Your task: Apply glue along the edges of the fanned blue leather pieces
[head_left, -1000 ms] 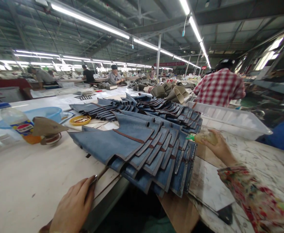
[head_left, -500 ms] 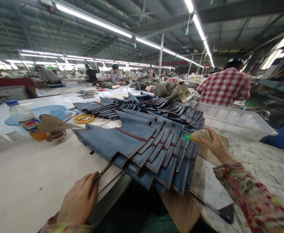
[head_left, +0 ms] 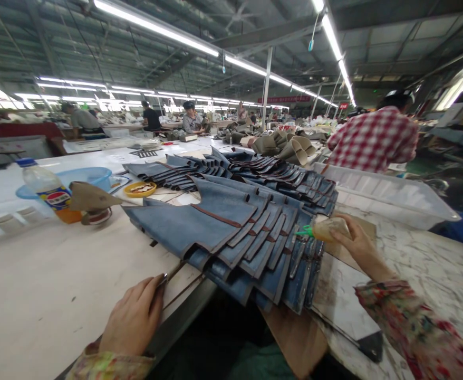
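Observation:
My right hand (head_left: 360, 245) is closed round a squeeze bottle (head_left: 328, 230) of yellowish contents. Its green nozzle points left, at the edges of the fanned blue pieces (head_left: 223, 211), which look like leather or something similar. These pieces overlap in steps, with dark edges and brown strips; shiny streaks show along some right-hand edges. My left hand (head_left: 132, 316) rests near the table's front edge, fingers curled on a thin tool (head_left: 172, 272) with a shiny metal part, mostly hidden by the hand. Its tip lies by the lower left edge of the pieces.
Another stack of blue pieces (head_left: 279, 174) lies behind. To the left are a drink bottle (head_left: 49, 190), a light blue basin (head_left: 93, 179), a brown piece (head_left: 93, 198) and a yellow dish (head_left: 140, 190). A white tray (head_left: 389, 195) stands right, near a co-worker in a checked shirt (head_left: 374, 137).
The squeeze bottle's nozzle has moved slightly down along the edges of the blue pieces. The whole view has shifted a little; my left hand keeps its place on the table.

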The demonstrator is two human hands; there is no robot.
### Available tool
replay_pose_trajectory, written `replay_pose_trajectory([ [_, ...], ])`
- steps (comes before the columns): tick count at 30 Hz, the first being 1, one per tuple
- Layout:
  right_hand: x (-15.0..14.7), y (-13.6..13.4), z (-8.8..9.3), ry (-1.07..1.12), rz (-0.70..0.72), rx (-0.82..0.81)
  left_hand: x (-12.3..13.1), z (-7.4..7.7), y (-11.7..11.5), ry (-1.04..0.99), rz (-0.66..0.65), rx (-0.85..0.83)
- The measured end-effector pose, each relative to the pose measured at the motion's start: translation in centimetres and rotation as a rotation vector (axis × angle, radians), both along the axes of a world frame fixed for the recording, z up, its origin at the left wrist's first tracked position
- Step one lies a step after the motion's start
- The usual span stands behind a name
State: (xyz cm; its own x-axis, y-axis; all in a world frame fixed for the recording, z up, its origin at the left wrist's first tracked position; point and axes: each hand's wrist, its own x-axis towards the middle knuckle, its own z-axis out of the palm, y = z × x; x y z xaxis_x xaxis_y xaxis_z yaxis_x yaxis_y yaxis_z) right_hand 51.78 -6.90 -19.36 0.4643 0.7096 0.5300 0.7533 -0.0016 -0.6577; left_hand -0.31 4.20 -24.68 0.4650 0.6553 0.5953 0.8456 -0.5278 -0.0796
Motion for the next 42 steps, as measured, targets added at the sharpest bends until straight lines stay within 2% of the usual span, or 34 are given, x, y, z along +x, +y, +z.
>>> replay_pose_trajectory([
  [3, -0.3, 0.0, -0.1, -0.026, -0.028, 0.023, -0.1, 0.0, 0.1, 0.001, 0.003, 0.008],
  [7, -2.1, -1.8, 0.2, -0.072, 0.034, -0.052, -0.5, -0.3, 0.4, 0.037, -0.023, 0.026],
  [11, -3.4, -3.1, 0.5, -0.092, 0.080, -0.058, -0.8, -0.6, 0.6, 0.051, -0.034, 0.041],
  [19, -4.1, -3.3, 0.3, -0.054, 0.110, -0.076, -0.4, -0.2, 0.4, 0.062, -0.038, 0.065],
  [24, -4.6, -3.7, 0.4, -0.078, 0.119, -0.025, -0.5, -0.3, 0.5, 0.081, -0.060, 0.073],
  [30, -5.7, -5.0, 0.5, -0.095, 0.189, -0.100, -0.5, -0.5, 0.6, 0.072, -0.033, 0.047],
  [36, -6.3, -5.6, 0.0, -0.113, 0.141, -0.069, -0.4, -0.4, 0.3, 0.068, -0.001, 0.009],
  [42, -8.9, -7.5, 0.0, -0.154, 0.298, -0.083, -0.1, -0.1, 0.0, 0.046, 0.007, -0.027],
])
